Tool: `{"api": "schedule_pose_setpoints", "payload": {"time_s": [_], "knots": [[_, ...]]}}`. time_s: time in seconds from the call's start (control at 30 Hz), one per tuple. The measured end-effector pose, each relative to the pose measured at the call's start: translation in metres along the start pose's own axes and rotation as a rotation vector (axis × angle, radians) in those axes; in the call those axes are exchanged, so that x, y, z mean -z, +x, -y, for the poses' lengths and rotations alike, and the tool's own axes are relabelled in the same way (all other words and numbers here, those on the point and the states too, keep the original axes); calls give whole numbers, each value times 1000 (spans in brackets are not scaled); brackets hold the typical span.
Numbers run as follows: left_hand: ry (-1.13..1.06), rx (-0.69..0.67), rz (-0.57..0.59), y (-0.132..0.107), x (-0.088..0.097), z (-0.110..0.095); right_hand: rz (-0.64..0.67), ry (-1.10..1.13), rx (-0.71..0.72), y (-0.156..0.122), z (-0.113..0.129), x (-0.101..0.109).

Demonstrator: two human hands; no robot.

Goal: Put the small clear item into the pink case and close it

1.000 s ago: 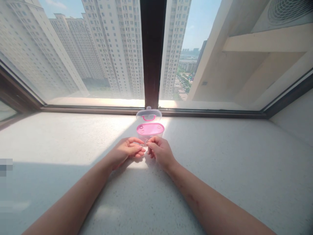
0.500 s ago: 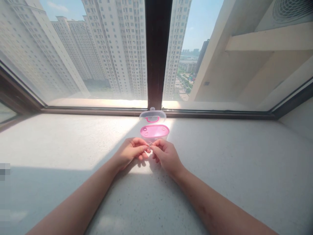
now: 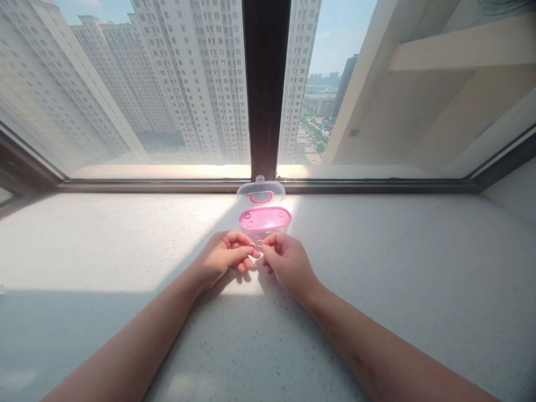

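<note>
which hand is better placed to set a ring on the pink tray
Probably the right hand: it pinches a visible ring near the tray; what the left hand holds is unclear.

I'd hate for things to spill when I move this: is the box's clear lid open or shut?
Open: the clear lid is behind the box, leaving the pink top uncovered.

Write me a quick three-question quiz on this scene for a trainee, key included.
1. Multiple choice: the handle on the clear lid is: A) blue B) pink C) green

2. True or false: the right hand pinches a small ring.

3. Fill in: the clear lid is between the pink tray and the ____.

Key: 1. B; 2. True; 3. window frame
</note>
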State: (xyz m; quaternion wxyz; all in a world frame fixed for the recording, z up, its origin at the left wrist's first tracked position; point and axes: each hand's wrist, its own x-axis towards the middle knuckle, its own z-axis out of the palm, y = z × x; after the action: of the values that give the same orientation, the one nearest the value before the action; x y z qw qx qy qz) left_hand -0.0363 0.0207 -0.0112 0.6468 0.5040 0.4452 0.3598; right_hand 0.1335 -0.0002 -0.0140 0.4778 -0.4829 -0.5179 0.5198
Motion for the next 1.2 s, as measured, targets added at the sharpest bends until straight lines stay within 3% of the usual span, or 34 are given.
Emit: {"api": "schedule_pose_setpoints", "payload": {"time_s": [0.27,1.2], "knots": [[2,-17,12,0,-1,0,53,86,-45,-1,4,0],[-11,2,66,2,3,4,104,66,-27,0,-1,-1]]}}
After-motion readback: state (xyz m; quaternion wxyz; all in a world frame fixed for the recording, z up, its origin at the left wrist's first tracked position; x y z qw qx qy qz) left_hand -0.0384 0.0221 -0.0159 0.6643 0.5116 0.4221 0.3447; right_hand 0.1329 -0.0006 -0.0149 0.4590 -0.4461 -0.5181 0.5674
